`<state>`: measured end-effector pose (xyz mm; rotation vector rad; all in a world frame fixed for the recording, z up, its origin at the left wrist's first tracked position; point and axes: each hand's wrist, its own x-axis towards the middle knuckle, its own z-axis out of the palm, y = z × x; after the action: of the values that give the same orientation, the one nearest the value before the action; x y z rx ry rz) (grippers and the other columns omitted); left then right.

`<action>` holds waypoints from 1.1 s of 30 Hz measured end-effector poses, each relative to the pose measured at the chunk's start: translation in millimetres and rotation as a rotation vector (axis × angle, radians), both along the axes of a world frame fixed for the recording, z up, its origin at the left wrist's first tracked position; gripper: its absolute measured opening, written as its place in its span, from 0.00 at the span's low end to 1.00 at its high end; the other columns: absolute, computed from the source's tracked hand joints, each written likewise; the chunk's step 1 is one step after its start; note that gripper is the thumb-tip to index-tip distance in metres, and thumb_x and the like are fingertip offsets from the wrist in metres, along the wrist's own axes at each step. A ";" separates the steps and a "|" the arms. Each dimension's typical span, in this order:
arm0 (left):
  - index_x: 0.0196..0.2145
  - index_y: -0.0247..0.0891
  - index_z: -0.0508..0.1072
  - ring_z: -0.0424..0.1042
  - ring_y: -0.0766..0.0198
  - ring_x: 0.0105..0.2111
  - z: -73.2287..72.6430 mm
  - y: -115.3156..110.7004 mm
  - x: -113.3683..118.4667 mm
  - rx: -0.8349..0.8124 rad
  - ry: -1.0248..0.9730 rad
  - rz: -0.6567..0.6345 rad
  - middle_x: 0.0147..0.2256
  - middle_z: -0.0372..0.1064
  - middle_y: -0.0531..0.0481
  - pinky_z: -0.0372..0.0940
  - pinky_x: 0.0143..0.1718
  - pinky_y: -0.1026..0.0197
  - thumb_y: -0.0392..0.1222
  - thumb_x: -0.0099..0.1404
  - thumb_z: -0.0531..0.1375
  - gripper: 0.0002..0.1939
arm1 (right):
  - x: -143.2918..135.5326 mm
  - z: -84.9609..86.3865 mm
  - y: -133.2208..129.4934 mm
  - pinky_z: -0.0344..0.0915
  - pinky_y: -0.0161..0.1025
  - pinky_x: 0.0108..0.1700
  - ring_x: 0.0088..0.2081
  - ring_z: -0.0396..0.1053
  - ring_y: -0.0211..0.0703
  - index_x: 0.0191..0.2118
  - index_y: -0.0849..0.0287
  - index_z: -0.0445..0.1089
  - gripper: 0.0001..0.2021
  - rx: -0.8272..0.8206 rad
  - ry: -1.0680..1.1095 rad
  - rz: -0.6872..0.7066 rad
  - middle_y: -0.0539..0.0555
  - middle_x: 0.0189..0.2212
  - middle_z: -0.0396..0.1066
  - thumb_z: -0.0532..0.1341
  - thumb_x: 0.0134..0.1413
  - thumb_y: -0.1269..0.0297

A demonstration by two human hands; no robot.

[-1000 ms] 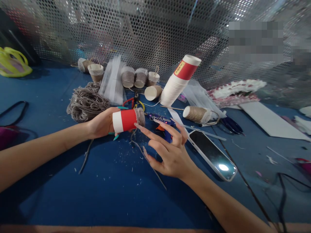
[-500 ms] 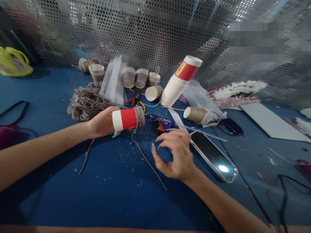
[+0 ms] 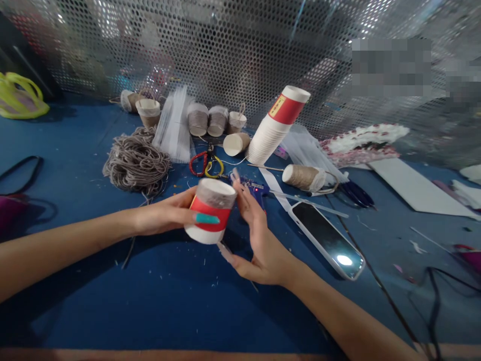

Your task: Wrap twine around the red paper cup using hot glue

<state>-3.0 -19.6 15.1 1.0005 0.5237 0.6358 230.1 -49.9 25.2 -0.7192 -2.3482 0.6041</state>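
Observation:
My left hand [image 3: 165, 214] holds a red and white paper cup [image 3: 211, 213], its thumb with a teal nail lying across the red band. Grey cord is wound round the cup's upper part, and the mouth tilts up. On the cup's right side, my right hand [image 3: 255, 235] has its fingers spread, the fingertips at or close to the cup; whether they touch is hard to tell. Behind that hand lies a blue glue gun [image 3: 256, 188] with a small red light. A heap of grey cord [image 3: 136, 161] rests behind my left hand.
Red and yellow-handled scissors [image 3: 210, 163] lie behind the cup. Farther back stand a leaning stack of paper cups [image 3: 278, 125] and several cord-wrapped cups [image 3: 198, 120]. A phone [image 3: 326, 239] lies to the right, below a wrapped cup [image 3: 306, 178]. A perforated metal panel [image 3: 233, 55] rises behind.
The cup has turned from lying sideways to mouth up, moving slightly right and toward me. My right hand has come left, beside the cup. The scissors show more fully.

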 end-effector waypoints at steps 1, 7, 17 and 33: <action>0.55 0.40 0.64 0.75 0.51 0.44 2.1 -3.5 1.6 0.034 0.047 -0.017 0.44 0.74 0.44 0.69 0.44 0.53 0.43 0.49 0.72 0.37 | -1.2 0.0 -0.5 0.47 0.60 0.68 0.71 0.37 0.57 0.69 0.55 0.20 0.49 -0.008 -0.033 0.024 0.64 0.71 0.32 0.60 0.55 0.64; 0.52 0.37 0.63 0.74 0.57 0.39 6.3 -9.7 8.7 0.159 0.173 0.149 0.40 0.74 0.47 0.69 0.43 0.53 0.36 0.43 0.75 0.40 | 5.0 -7.6 5.9 0.63 0.57 0.58 0.64 0.57 0.56 0.63 0.58 0.47 0.27 0.220 0.119 -0.271 0.67 0.61 0.56 0.53 0.61 0.58; 0.50 0.42 0.69 0.64 0.47 0.57 -16.5 4.5 1.3 0.593 0.111 0.419 0.56 0.66 0.42 0.58 0.59 0.47 0.36 0.48 0.72 0.31 | 18.5 -7.0 41.2 0.65 0.47 0.28 0.29 0.69 0.53 0.34 0.61 0.64 0.36 0.034 -0.427 -1.159 0.63 0.30 0.67 0.54 0.41 0.26; 0.46 0.36 0.76 0.77 0.52 0.43 -25.9 11.0 -5.3 -0.033 -0.148 0.055 0.42 0.78 0.42 0.68 0.48 0.52 0.37 0.45 0.72 0.27 | 2.4 4.6 44.7 0.63 0.44 0.31 0.30 0.70 0.51 0.27 0.55 0.60 0.15 -0.190 -0.299 -1.097 0.56 0.26 0.70 0.59 0.45 0.49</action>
<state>-8.3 -8.7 -10.9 0.9027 0.4312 0.7419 232.6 -5.2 29.8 -2.0611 -1.7244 0.2099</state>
